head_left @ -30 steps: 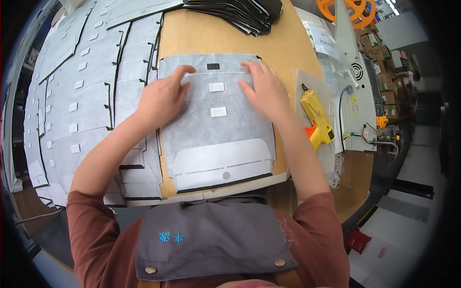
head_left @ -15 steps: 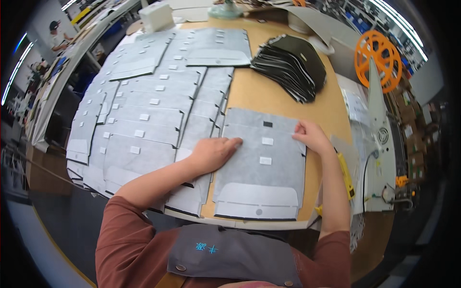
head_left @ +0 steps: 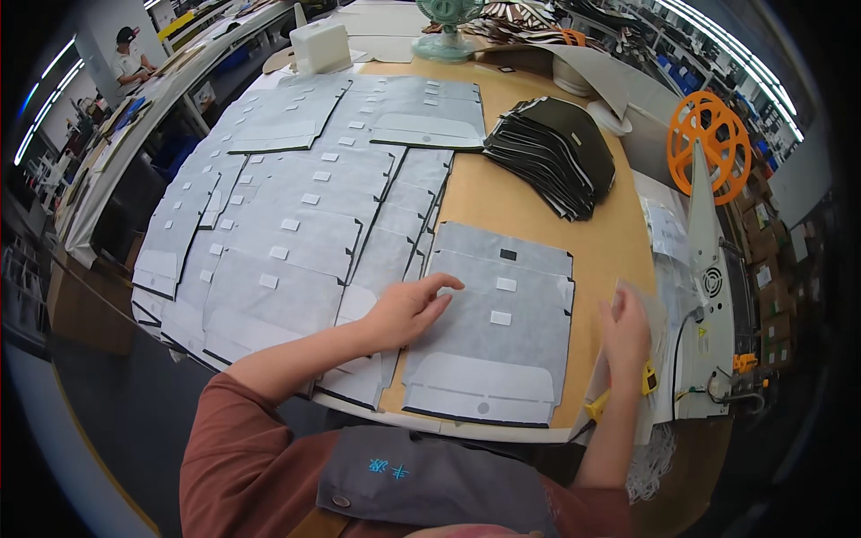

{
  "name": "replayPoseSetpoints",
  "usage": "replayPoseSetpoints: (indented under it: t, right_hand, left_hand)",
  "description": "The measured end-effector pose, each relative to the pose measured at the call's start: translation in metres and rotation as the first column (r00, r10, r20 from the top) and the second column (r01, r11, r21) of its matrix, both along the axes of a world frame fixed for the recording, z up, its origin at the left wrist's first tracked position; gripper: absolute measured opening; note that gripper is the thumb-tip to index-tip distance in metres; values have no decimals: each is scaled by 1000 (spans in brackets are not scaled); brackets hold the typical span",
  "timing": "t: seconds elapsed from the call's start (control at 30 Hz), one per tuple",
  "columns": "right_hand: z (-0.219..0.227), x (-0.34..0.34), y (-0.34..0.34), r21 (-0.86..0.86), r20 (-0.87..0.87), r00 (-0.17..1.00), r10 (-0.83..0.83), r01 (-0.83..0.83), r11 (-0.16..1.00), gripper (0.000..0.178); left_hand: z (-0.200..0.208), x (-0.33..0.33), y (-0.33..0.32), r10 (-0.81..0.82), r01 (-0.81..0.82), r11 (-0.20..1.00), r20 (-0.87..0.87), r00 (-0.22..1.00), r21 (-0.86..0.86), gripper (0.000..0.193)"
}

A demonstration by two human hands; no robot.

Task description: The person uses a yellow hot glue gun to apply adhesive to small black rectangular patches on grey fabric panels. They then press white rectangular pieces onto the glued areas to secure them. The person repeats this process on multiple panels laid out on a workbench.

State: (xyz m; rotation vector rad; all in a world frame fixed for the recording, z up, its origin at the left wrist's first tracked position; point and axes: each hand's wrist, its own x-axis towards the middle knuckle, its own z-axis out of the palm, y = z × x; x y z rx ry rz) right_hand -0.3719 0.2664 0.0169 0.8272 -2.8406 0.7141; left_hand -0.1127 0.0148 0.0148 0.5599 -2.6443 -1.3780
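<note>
I'm apparently squaring a gray panel (head_left: pixel 465 336), left fingers (head_left: pixel 438 282) apart. Right fingers (head_left: pixel 630 309) curl, hold unclear; the glue gun (head_left: pixel 596 407) would need them spread.

A panel (head_left: pixel 489 342) lies at the front of a worktop (head_left: pixel 502 199), overlapping panels (head_left: pixel 300 202) to its left, a glue gun (head_left: pixel 649 377) to its right, a stack of sheets (head_left: pixel 556 152) behind.

A green fan (head_left: pixel 444 47) stands right of a white box (head_left: pixel 321 49). An orange reel (head_left: pixel 715 142) stands left of stacked cartons (head_left: pixel 760 244).
</note>
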Motion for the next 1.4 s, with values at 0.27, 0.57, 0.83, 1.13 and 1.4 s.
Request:
replayPoseSetpoints:
  t: [0.27, 0.57, 0.83, 1.13, 1.4]
  right_hand:
    - [-22, 41, 125, 156, 25, 887, -461, 452, 878, 48]
    - [-33, 54, 109, 63, 207, 863, -460, 458, 887, 56]
    - [-43, 41, 125, -551, 728, 686, 19, 567, 612, 38]
    - [-2, 71, 101, -655, 636, 771, -5, 544, 525, 33]
    - [108, 29, 89, -900, 379, 768, 517, 436, 11, 36]
  left_hand:
    - [0, 11, 38, -133, 35, 521, 41, 990, 853, 40]
    - [0, 25, 77, -149, -5, 279, 49, 988, 960, 34]
    - [2, 40, 75, -221, 20, 337, 59, 973, 941, 33]
    - [-16, 46, 75, -351, 138, 512, 60, 934, 848, 40]
    - [4, 55, 83, -585, 459, 737, 127, 801, 495, 48]
